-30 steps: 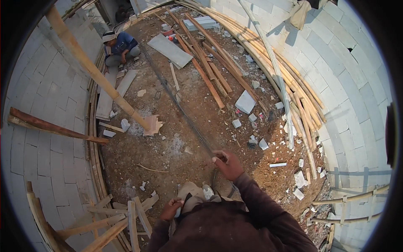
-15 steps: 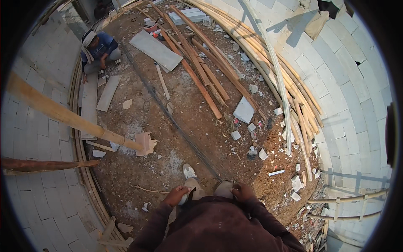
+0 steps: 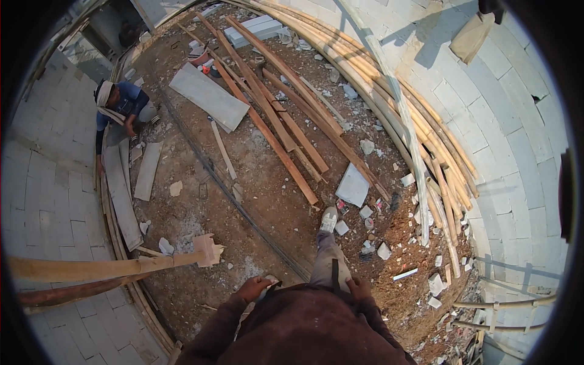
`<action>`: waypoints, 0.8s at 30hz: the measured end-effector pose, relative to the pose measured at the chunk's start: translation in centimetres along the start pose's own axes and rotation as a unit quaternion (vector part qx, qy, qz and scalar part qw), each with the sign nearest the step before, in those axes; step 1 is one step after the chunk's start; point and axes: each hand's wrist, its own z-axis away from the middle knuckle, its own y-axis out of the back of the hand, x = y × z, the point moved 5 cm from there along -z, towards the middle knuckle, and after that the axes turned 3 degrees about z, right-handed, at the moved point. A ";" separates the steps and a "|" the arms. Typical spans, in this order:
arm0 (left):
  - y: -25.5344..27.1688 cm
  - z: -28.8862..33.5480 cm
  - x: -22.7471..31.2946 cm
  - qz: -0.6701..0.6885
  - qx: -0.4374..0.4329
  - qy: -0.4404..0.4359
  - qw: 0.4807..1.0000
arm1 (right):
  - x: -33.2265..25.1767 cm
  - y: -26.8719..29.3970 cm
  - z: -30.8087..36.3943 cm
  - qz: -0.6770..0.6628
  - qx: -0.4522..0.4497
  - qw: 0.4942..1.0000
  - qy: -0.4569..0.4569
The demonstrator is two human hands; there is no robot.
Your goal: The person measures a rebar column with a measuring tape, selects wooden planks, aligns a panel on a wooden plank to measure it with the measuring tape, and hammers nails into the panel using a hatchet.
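Observation:
My left hand (image 3: pixel 255 288) hangs beside my left hip, fingers curled in, thumb against them; what they hold, if anything, is too small to make out. A dark strap shows close to it. At my right thigh, my right hand (image 3: pixel 359 288) is closed against the grey trouser leg (image 3: pixel 329 258); its fingertips are partly hidden. My right shoe (image 3: pixel 329 219) is set forward on the dirt, near a pale square block (image 3: pixel 353 184). A long bundle of thin dark rods (image 3: pixel 226 182) runs along the ground toward my feet.
Reddish wooden planks (image 3: pixel 267 97) lie ahead, beside a grey panel (image 3: pixel 208 97). Bamboo poles (image 3: pixel 389 82) line the right block wall (image 3: pixel 493 121). A propped bamboo pole (image 3: pixel 103 267) juts in from the left. A person (image 3: pixel 121 106) crouches far left by a long grey board (image 3: pixel 120 194). Rubble litters the right.
My right foot has come forward and my view has shifted ahead. Both hands stay low at my sides. The crouching person has leaned over, and the long board by them now lies at a different angle.

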 end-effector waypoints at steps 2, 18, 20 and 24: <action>-1.2 -3.8 3.8 -0.024 0.030 0.021 0.999 | -0.5 3.2 -6.4 0.040 0.010 0.998 0.051; -6.2 -13.4 33.1 -0.033 0.117 -0.094 0.988 | -7.9 19.2 -24.1 0.063 0.005 0.994 0.089; -6.3 -15.4 34.5 -0.039 0.119 -0.099 0.987 | -8.8 18.4 -23.6 0.414 -0.035 0.813 0.407; -5.0 -18.6 34.6 -0.069 0.145 -0.064 0.985 | -9.9 19.2 -25.0 0.196 -0.096 0.976 0.025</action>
